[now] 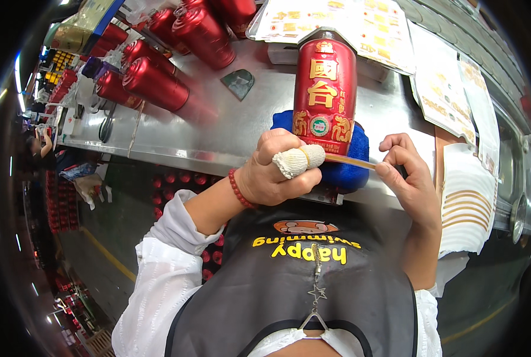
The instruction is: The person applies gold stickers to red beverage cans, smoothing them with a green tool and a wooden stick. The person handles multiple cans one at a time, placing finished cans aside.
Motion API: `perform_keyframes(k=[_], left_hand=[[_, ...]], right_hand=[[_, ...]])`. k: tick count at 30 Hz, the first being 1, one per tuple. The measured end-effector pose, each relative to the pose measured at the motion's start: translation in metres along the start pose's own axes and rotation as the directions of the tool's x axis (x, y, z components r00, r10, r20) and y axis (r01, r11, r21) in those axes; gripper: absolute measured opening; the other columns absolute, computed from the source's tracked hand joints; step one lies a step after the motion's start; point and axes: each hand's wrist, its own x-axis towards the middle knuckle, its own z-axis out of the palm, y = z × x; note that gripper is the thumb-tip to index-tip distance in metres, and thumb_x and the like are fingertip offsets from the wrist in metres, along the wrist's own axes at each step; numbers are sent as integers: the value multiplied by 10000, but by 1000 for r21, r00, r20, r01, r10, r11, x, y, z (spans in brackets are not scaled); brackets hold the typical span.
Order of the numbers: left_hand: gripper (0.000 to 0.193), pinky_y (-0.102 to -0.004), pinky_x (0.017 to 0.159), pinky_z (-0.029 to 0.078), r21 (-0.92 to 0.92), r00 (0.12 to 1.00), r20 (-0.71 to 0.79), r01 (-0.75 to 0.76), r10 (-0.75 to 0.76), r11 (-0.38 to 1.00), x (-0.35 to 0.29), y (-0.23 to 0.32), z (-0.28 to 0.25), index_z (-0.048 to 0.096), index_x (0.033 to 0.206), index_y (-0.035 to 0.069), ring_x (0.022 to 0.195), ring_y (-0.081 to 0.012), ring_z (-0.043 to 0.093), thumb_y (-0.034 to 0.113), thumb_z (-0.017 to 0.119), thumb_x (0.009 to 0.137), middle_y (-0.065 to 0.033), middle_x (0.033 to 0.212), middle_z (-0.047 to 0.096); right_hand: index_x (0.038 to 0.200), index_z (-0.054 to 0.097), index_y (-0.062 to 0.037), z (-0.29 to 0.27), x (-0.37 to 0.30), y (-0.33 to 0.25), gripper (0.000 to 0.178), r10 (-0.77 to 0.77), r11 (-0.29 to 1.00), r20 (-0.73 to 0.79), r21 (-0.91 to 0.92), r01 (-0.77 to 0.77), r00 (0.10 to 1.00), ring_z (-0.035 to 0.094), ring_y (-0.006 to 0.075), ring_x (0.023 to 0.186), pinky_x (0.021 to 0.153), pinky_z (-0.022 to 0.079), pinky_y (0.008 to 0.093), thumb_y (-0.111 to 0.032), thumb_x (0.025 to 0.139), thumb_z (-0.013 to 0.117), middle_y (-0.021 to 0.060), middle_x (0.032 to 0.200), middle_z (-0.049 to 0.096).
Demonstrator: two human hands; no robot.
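A red bottle (326,89) with raised gold lettering and a small green-and-white round emblem lies on a blue cloth pad (360,156), its base end toward me. A thin gold strip (351,160) crosses the bottle near that end. My left hand (277,169) is curled against the bottle, and the strip's left end runs in behind its fingers. One left finger wears a white knitted cover (299,160) bound with a yellow band. The strip's right end is pinched between thumb and forefinger of my right hand (409,178); the other fingers are bent.
More red bottles (155,83) lie on the metal table (259,107) at the back left, near a dark green flat piece (238,83). Printed sheets (366,30) cover the back right. A white sheet (467,196) with several curved gold strips hangs at the right edge.
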Motion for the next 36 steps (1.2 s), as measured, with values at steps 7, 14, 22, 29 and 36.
perform_keyframes(k=[7,14,22,29,36], left_hand=[[347,-363,865,466,13,991,107,-81,80,997,8,-7,0,694,1044,155,1078,-240,490,152,783,709,-23,1165,588],[296,-349,874,419,69,989,58,-137,133,988,12,-8,12,675,941,229,1057,-194,452,181,766,664,54,1207,604],[301,-380,888,421,122,982,110,-164,151,979,18,-7,9,665,929,260,1119,-198,450,258,787,654,77,1194,594],[223,-378,841,400,225,996,59,-73,61,972,4,1,5,640,833,274,1081,-204,433,203,746,650,91,1215,594],[225,-384,802,407,154,995,52,-88,81,984,7,-3,9,661,860,267,1037,-209,444,184,752,671,81,1233,599]], right_hand=[[787,528,-43,-2,0,1,269,-12,1000,-8,-21,12,1000,441,178,1048,898,342,282,-201,934,689,89,1078,485],[797,556,-37,2,1,5,280,-27,1000,-25,-11,27,999,467,174,1010,862,370,271,-229,937,705,76,1048,493],[809,573,-30,3,3,9,251,-36,999,-20,-33,36,999,488,170,987,846,396,270,-205,929,706,72,1034,502],[797,545,-38,6,6,9,258,-14,1000,11,2,14,1000,459,168,1021,886,363,272,-197,931,699,76,1069,487],[791,529,-39,6,6,6,260,-12,1000,7,9,12,1000,442,165,1037,894,351,271,-179,934,694,76,1086,473]])
